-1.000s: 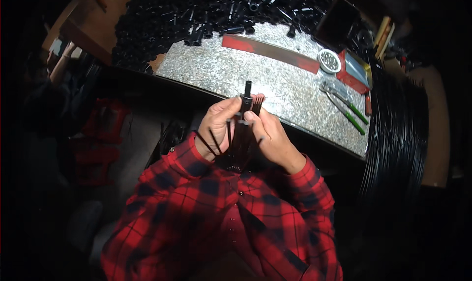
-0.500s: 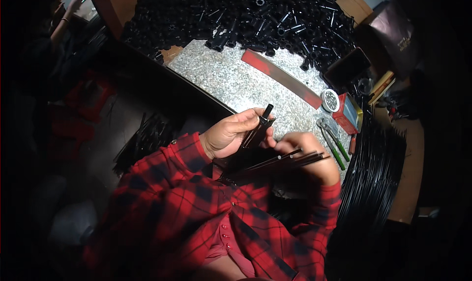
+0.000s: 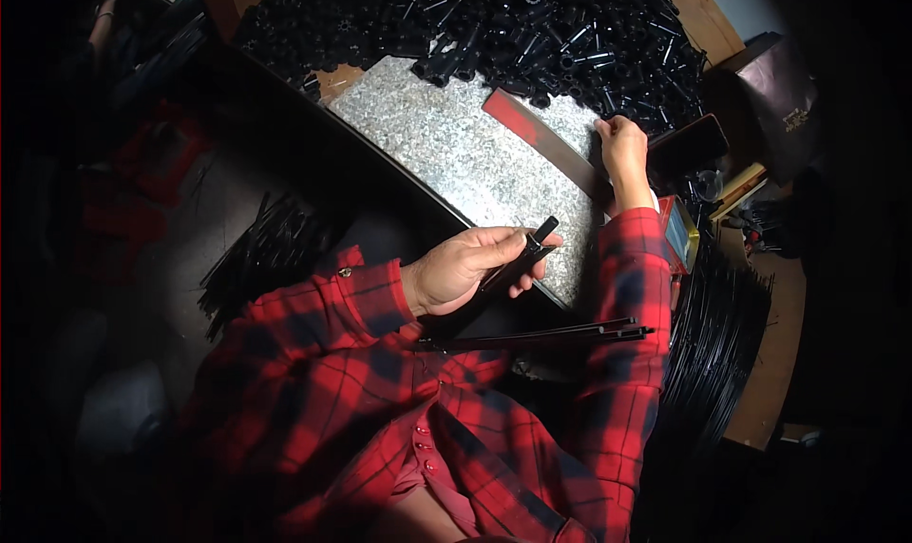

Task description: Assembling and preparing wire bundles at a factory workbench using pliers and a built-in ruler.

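Between the thumb and fingers of my left hand (image 3: 480, 266) is a short black tubular part (image 3: 544, 228), its end sticking up past the thumb. My right hand (image 3: 625, 155) reaches out over the table, fingers pinched together beside the pile of black parts (image 3: 494, 25). Whatever that pinch may hold is too small to make out. A bundle of thin black rods (image 3: 541, 337) lies across my lap, below the left hand. The long bar with a red end (image 3: 546, 142) rests on the speckled tabletop (image 3: 408, 130), left of my right hand.
To the right stand a dark phone-like slab (image 3: 689, 146), a red box (image 3: 676, 222) and a dark bag (image 3: 774, 87). Many long black rods (image 3: 712, 353) lie at the right; another heap of rods (image 3: 255, 258) is at the left. Another person's arm (image 3: 103, 20) shows at upper left.
My right hand has left the left hand and stretched forward to the pile's edge, its forearm now covering the pliers and the small white tub. The left hand keeps its hold.
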The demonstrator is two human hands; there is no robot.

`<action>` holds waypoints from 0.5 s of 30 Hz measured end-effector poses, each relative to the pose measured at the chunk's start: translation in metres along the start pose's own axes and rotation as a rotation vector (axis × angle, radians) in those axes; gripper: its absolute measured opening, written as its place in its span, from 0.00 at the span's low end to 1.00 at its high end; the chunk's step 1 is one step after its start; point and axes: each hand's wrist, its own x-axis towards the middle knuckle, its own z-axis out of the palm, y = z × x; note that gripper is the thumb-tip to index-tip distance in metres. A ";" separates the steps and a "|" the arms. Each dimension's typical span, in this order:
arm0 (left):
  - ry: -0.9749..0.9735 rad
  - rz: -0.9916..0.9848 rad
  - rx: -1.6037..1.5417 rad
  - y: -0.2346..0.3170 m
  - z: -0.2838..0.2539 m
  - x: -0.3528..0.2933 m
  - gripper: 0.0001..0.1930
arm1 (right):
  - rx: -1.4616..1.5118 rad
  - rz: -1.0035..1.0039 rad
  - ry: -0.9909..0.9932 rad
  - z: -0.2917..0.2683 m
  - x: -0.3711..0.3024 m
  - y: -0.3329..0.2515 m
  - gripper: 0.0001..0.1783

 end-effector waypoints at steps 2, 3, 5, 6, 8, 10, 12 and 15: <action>0.001 0.023 0.049 -0.002 0.001 0.000 0.23 | -0.049 0.031 -0.019 0.003 -0.001 0.003 0.11; 0.004 0.024 0.044 -0.002 0.001 0.000 0.23 | -0.042 0.032 -0.035 0.002 -0.002 0.005 0.12; 0.010 0.039 0.081 -0.003 0.002 0.000 0.23 | -0.028 0.033 -0.070 -0.006 -0.008 -0.003 0.16; 0.015 0.046 0.099 -0.004 0.002 0.000 0.23 | -0.028 0.029 -0.076 -0.015 -0.013 -0.011 0.16; 0.016 0.068 0.114 -0.006 0.002 -0.001 0.23 | 0.843 0.299 -0.280 -0.048 -0.028 -0.033 0.23; -0.001 0.097 0.155 -0.007 0.004 -0.001 0.23 | 1.197 0.255 -0.408 -0.085 -0.050 -0.053 0.29; 0.023 0.105 0.157 -0.007 0.007 -0.003 0.22 | 1.237 0.220 -0.431 -0.120 -0.080 -0.083 0.26; 0.061 0.117 0.170 -0.009 0.012 -0.003 0.21 | 1.261 0.172 -0.441 -0.135 -0.110 -0.103 0.23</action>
